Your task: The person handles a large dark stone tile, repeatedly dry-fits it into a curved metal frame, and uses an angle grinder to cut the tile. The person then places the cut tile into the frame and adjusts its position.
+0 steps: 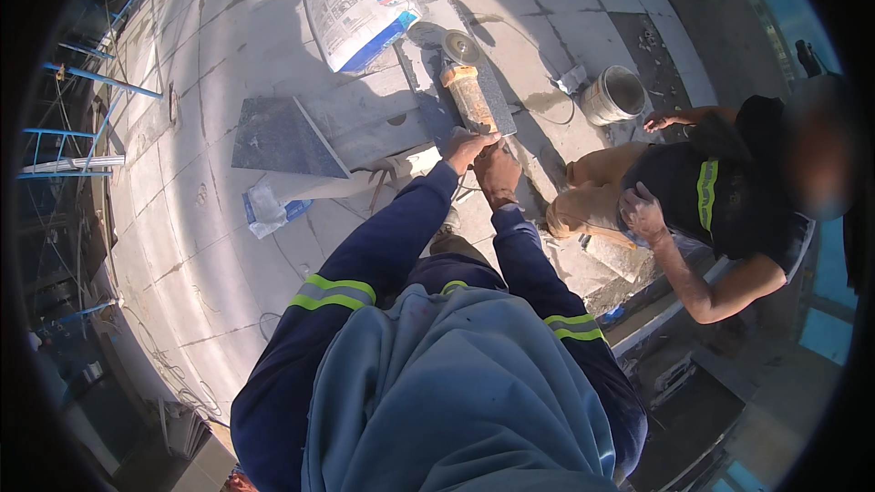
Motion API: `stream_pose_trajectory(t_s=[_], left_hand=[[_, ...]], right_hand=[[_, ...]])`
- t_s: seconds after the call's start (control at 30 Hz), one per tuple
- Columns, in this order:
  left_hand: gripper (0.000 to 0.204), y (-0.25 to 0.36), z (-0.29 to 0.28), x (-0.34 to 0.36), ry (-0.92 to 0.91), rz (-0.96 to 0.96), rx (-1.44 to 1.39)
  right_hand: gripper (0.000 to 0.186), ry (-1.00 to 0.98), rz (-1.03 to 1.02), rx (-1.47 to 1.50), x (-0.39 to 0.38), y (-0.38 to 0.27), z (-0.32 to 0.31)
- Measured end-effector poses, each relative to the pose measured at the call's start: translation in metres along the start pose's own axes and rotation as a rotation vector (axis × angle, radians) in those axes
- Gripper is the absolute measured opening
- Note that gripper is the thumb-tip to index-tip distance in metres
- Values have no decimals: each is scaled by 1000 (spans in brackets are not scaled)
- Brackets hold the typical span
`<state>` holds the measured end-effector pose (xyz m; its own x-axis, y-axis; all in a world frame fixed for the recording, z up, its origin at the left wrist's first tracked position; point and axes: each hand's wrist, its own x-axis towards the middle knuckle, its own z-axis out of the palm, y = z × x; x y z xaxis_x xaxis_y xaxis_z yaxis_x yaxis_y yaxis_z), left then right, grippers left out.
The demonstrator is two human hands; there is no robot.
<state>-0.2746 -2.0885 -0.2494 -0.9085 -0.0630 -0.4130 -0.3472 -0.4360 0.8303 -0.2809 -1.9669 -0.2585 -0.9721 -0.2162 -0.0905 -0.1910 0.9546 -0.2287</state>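
An angle grinder (473, 102) with a dusty orange body lies along a dark stone strip (504, 112), its round disc (462, 48) pointing away from me. At the grinder's tail end my left hand (468, 149) is closed, with its fingers against the tool. My right hand (499, 175) is closed just beside and nearer to me, touching or almost touching the left. What its fingers hold is hidden. A dark stone slab (286, 138) rests to the left of my hands.
A white and blue bag (355, 5) lies at the far side. To the right stands a dusty bucket (613, 95). A co-worker (702, 173) crouches close on my right. A crumpled wrapper (266, 211) lies left, and blue scaffold bars (102, 79) edge the paved floor (196, 246).
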Motion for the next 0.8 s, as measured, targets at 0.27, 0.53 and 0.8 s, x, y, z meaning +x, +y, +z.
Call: stream_pose_trajectory(t_s=[0.27, 0.53, 0.8], left_hand=[[46, 12, -118, -144, 292, -23, 109], [65, 93, -526, -147, 1482, 37, 949], [108, 111, -689, -12, 742, -220, 746]], right_hand=[[59, 86, 34, -23, 5, 0, 34], [55, 122, 85, -68, 3, -56, 60], [45, 274, 72, -31, 54, -76, 116]])
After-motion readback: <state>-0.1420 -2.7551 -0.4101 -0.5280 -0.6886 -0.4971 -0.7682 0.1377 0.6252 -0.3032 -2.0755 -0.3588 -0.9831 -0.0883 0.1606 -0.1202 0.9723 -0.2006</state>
